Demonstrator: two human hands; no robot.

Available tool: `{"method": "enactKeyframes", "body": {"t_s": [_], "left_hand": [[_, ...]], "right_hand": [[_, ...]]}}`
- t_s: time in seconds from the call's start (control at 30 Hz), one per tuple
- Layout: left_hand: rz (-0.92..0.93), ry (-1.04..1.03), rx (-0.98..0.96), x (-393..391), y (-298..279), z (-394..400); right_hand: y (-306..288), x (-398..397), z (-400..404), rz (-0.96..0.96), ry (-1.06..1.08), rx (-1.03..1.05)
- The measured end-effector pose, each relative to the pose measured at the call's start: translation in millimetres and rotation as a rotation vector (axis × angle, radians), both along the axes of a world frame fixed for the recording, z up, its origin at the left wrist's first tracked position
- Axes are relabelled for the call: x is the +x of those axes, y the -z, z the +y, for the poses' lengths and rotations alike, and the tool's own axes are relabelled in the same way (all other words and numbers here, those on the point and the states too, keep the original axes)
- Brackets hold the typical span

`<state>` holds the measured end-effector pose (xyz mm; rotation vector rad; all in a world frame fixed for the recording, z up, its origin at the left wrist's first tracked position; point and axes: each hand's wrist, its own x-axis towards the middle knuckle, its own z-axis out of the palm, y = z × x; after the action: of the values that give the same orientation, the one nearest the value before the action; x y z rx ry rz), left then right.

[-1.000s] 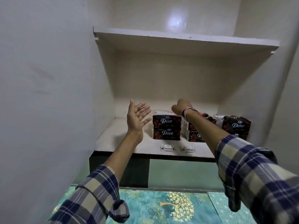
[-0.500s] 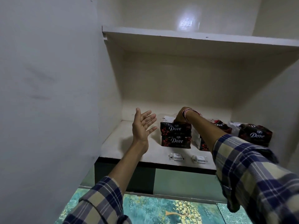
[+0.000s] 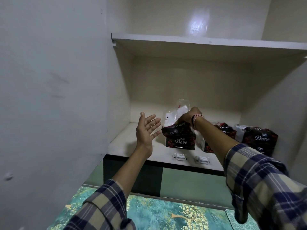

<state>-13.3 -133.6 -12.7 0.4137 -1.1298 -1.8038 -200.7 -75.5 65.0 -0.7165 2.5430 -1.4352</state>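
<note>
roughly three dove packs (image 3: 180, 138), two clips (image 3: 179, 157)

The left packs (image 3: 180, 140), middle packs (image 3: 226, 130) and right packs (image 3: 260, 140) sit abreast on the shelf (image 3: 129, 143). The left catch (image 3: 179, 157) and right catch (image 3: 202, 159) lie before them.

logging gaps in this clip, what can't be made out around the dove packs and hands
Head view.
Right hand: fingertips on the left Dove pack hidden by the hand itself.
Middle Dove pack: mostly behind the right forearm.
Small white items at the shelf edge: too small to identify.
</note>
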Motion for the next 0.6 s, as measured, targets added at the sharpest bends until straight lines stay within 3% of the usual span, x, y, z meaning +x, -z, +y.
{"method": "enactKeyframes", "body": {"t_s": [0.2, 0.37, 0.6], "left_hand": [[0.037, -0.036, 0.022, 18.8, 2.3, 26.6], [0.108, -0.096, 0.11, 35.2, 34.4, 65.1], [0.162, -0.086, 0.307, 47.9, 127.7, 135.3]], "right_hand": [[3.4, 29.4, 47.1, -0.157, -0.047, -0.437], [28.0, 73.0, 108.4, -0.366, -0.247, -0.856], [126.1, 123.2, 172.7, -0.441, -0.226, -1.033]]}}
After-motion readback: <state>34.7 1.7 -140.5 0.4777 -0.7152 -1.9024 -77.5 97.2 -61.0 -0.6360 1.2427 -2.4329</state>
